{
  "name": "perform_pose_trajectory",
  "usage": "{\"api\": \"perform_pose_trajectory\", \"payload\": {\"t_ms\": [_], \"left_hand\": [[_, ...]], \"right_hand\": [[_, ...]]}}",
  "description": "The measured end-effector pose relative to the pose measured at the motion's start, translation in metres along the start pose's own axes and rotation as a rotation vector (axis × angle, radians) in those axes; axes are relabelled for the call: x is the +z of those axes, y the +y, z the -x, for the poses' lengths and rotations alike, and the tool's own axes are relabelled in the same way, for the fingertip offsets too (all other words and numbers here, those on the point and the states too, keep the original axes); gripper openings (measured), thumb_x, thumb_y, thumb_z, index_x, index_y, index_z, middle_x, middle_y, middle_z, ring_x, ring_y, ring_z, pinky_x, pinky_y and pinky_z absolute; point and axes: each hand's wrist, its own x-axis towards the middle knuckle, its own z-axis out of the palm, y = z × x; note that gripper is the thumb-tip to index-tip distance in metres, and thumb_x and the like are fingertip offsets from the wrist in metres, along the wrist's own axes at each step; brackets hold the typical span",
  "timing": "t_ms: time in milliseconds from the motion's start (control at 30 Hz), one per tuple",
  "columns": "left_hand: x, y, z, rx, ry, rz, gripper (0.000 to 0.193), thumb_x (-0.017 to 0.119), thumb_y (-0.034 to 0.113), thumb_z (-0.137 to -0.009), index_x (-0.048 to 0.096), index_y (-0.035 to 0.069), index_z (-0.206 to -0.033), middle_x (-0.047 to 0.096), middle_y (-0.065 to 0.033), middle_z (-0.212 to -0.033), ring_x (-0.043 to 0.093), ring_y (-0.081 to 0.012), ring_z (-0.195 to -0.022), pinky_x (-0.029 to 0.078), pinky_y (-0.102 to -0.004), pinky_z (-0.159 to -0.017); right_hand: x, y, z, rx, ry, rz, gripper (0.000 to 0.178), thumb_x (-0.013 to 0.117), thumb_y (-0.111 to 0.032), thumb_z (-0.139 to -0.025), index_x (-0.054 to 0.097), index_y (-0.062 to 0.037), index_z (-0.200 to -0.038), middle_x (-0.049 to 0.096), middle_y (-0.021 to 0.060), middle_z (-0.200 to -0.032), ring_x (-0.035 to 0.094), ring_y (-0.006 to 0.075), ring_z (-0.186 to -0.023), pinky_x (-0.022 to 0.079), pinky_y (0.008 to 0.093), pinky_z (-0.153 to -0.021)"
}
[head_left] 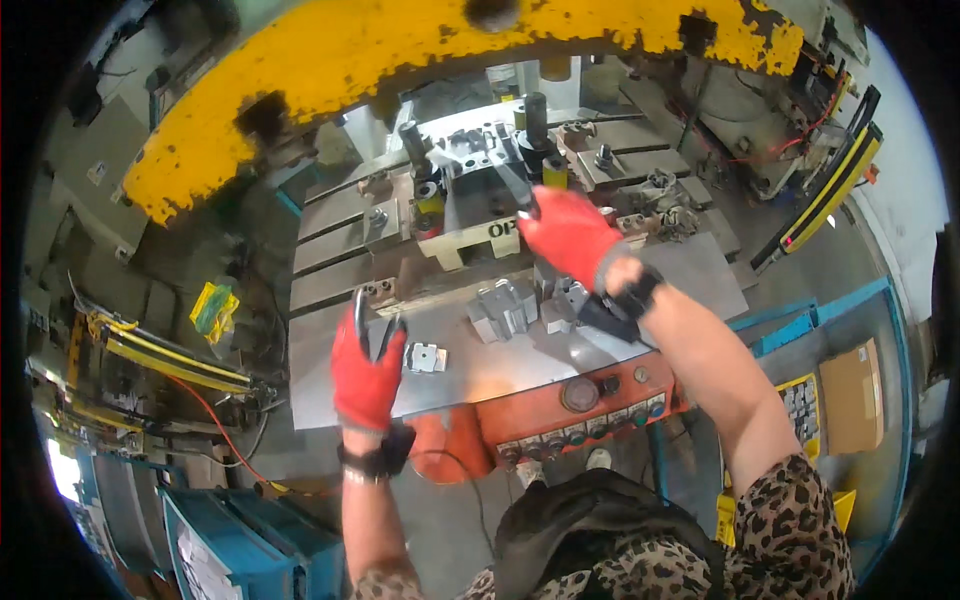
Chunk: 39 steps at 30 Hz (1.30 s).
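Before the die, a metal part lies beside my parted left fingers; my right fingers clamp a grey bar.

A small, pale-grey metal piece with a dark spot near its middle lies flat and loose, roughly at half past seven from the centre of view. Towards half past twelve, a slim grey bar-like tool, motion-blurred and gripped at its near end, slants with its far end towards eleven.
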Motion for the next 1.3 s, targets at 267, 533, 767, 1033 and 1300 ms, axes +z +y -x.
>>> {"api": "perform_pose_trajectory", "payload": {"t_ms": [267,533,767,1033,1300], "left_hand": [[0.086,0.026,-0.081,-0.352,-0.284,0.952,0.045,0.073,0.009,-0.109,0.072,0.003,-0.154,0.080,-0.0059,-0.123,0.075,-0.0129,-0.096,0.066,-0.0314,-0.080],[0.099,0.025,-0.090,-0.349,-0.647,0.947,0.042,0.068,0.015,-0.111,0.075,0.000,-0.150,0.082,-0.0061,-0.123,0.077,-0.0148,-0.098,0.065,-0.0324,-0.084],[0.091,-0.006,-0.080,-0.496,-0.357,1.006,0.050,0.074,0.033,-0.115,0.068,0.007,-0.157,0.083,-0.0121,-0.121,0.082,-0.0227,-0.081,0.069,-0.0362,-0.073],[0.096,-0.013,-0.040,-0.220,-0.289,0.494,0.071,0.091,0.028,-0.100,0.064,0.006,-0.162,0.077,-0.0139,-0.139,0.077,-0.0284,-0.119,0.064,-0.0412,-0.093],[0.134,0.033,-0.041,0.231,-0.401,-0.055,0.093,0.095,0.037,-0.089,0.056,0.002,-0.166,0.068,-0.0253,-0.152,0.063,-0.0465,-0.142,0.052,-0.0531,-0.120]], "right_hand": [[-0.036,-0.017,0.157,-0.007,-0.186,-0.261,0.062,0.082,-0.028,-0.100,0.066,-0.0026,-0.154,0.080,0.0248,-0.113,0.074,0.0475,-0.107,0.058,0.0576,-0.094],[-0.124,0.005,0.177,0.488,-0.565,-0.707,0.036,0.075,-0.026,-0.106,0.077,0.0004,-0.130,0.078,0.0053,-0.097,0.066,0.0108,-0.087,0.057,0.0334,-0.079],[-0.125,-0.004,0.138,0.676,-0.537,-0.784,0.031,0.074,-0.030,-0.108,0.076,-0.0002,-0.118,0.074,0.0038,-0.090,0.069,0.0136,-0.083,0.056,0.0348,-0.075],[-0.100,0.020,0.119,0.415,-0.496,-0.745,0.030,0.075,-0.029,-0.107,0.075,0.0006,-0.109,0.071,0.0029,-0.090,0.067,0.0128,-0.079,0.055,0.0347,-0.070],[-0.097,0.049,0.194,0.640,-0.312,-0.647,0.025,0.074,-0.024,-0.108,0.072,-0.0020,-0.119,0.068,-0.0006,-0.087,0.063,0.0078,-0.069,0.053,0.0298,-0.057]]}}
